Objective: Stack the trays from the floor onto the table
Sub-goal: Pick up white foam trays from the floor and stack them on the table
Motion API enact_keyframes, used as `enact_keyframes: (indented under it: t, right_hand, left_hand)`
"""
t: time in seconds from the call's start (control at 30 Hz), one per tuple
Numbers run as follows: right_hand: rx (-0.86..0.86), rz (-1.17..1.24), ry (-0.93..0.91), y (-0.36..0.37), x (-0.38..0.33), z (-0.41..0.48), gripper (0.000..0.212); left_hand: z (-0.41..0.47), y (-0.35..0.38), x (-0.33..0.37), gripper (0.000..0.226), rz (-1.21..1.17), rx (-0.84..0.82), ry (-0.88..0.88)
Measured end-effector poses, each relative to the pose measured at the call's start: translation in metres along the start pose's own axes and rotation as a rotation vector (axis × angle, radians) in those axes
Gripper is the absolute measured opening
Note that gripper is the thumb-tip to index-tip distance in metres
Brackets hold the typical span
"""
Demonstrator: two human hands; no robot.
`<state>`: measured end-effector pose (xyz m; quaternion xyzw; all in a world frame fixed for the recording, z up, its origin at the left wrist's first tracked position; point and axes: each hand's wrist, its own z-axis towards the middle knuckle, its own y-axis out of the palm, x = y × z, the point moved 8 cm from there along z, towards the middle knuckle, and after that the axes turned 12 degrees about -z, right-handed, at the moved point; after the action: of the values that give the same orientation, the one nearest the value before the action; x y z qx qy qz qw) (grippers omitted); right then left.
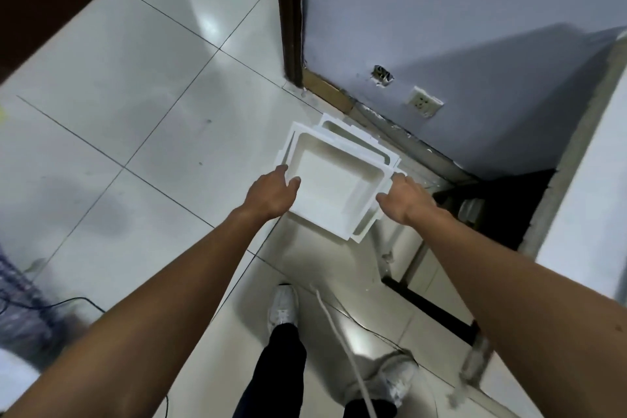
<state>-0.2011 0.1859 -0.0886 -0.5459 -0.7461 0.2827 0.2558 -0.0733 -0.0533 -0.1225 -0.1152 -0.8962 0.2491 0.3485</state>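
Where the pale tiled floor (112,105) meets the blue-grey wall (458,10), a loose pile of white trays (342,146) is seen near the skirting, with the top tray (325,187) lying skewed over the ones beneath. This top tray is gripped at its near corners: the left hand (269,195) is closed over the left rim with the thumb hooked inside, and the right hand (405,198) is clamped on the right rim, fingers curled over the edge. A white socket (424,101) is set low in the wall.
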Motion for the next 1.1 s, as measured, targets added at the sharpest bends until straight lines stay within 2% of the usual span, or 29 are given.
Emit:
enact_keyframes:
  t: [0.2,0.4,0.57,0.7,0.8,0.93,1.1]
  right_hand:
    - [-0.020,0.193,0.195,0.033,0.006,0.058,0.067]
    - [-0.038,0.419,0.302,0.066,0.008,0.081,0.065]
    - [-0.040,0.556,0.305,0.080,0.004,0.091,0.072]
    - [-0.016,0.626,0.335,0.084,0.005,0.099,0.064]
    - [-0.007,0.645,0.356,0.086,0.005,0.101,0.054]
    - [-0.007,0.644,0.349,0.086,0.009,0.102,0.049]
    - [0.028,0.660,0.267,0.066,0.003,0.085,0.048]
  left_hand:
    - [0.072,0.008,-0.013,0.058,0.027,-0.001,-0.005]
    - [0.121,0.020,-0.020,0.058,0.058,-0.056,-0.012]
    - [0.141,0.029,-0.019,0.053,0.016,-0.061,0.012]
    - [0.146,0.027,-0.022,0.048,-0.019,-0.052,0.008]
    - [0.143,0.027,-0.021,0.056,-0.087,-0.060,-0.013]
    - [0.132,0.024,-0.020,0.078,-0.317,-0.080,-0.100]
    - [0.136,0.017,-0.020,0.073,-0.381,-0.080,-0.113]
